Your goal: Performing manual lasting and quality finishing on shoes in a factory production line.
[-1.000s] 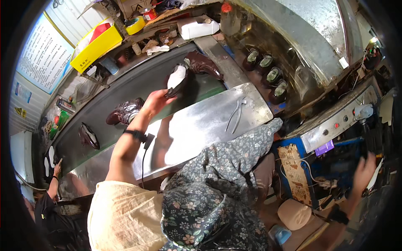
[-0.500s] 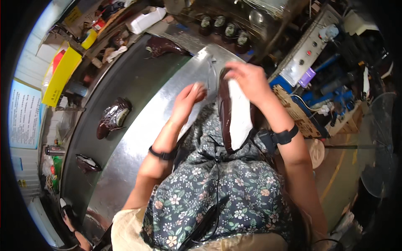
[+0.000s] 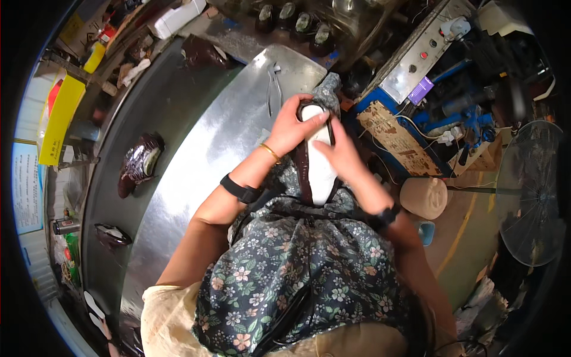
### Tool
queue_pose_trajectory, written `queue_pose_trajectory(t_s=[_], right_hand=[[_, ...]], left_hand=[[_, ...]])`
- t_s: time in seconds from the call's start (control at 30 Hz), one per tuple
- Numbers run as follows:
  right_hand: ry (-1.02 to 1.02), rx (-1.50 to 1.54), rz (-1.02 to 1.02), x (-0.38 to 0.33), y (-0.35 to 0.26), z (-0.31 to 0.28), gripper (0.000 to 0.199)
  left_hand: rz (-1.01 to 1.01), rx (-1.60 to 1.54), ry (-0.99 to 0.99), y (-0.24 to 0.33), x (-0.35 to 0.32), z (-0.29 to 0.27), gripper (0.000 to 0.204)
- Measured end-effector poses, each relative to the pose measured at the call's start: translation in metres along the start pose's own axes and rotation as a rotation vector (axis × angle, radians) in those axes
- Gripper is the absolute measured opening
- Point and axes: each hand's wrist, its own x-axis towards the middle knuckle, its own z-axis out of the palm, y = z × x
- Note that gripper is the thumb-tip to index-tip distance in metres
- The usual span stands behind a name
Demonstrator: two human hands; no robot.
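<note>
In the head view, the only one, a dark red shoe (image 3: pixel 320 175) is held in front of the person's body, its white underside turned up and its near end close against the floral apron (image 3: pixel 285 268). The left hand (image 3: pixel 288 132) grasps the far end, thumb laid over the white face and fingers at the shoe's outer edge. The right hand (image 3: pixel 345 153) is slightly blurred; its thumb touches the white face and its fingers reach the right edge, but whether it grips or only presses I cannot tell. As for progress, the upper seems already shaped around the white underside, which looks bare, with no outer sole over it; how well the far end is finished is hidden beneath the hands. The pliers (image 3: pixel 273 69) lie on the metal table (image 3: pixel 196 160), in neither hand. On the dark belt (image 3: pixel 178 101) beyond, a glossy shoe (image 3: pixel 141 163), a smaller-looking shoe (image 3: pixel 112 234) and, at the far end, a dark brown-red shoe (image 3: pixel 199 52) lie well apart, all untouched. Four dark shoes (image 3: pixel 321 40) stand in a row past the table; their state is too small to judge.
</note>
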Motion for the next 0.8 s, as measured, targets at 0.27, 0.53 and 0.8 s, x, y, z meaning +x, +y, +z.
queue_pose_trajectory(t_s=[0.27, 0.53, 0.8], right_hand=[[-0.099, -0.571, -0.100, -0.026, 0.002, -0.034, 0.040], [0.088, -0.387, -0.176, -0.048, 0.030, -0.040, 0.029], [0.082, 0.232, 0.071, -0.010, 0.010, -0.053, 0.026]], left_hand=[[-0.137, 0.014, -0.092, 0.001, 0.018, -0.002, 0.054], [-0.102, 0.012, -0.063, -0.005, 0.007, 0.004, 0.059], [-0.378, -0.496, -0.205, 0.004, 0.010, -0.022, 0.055]])
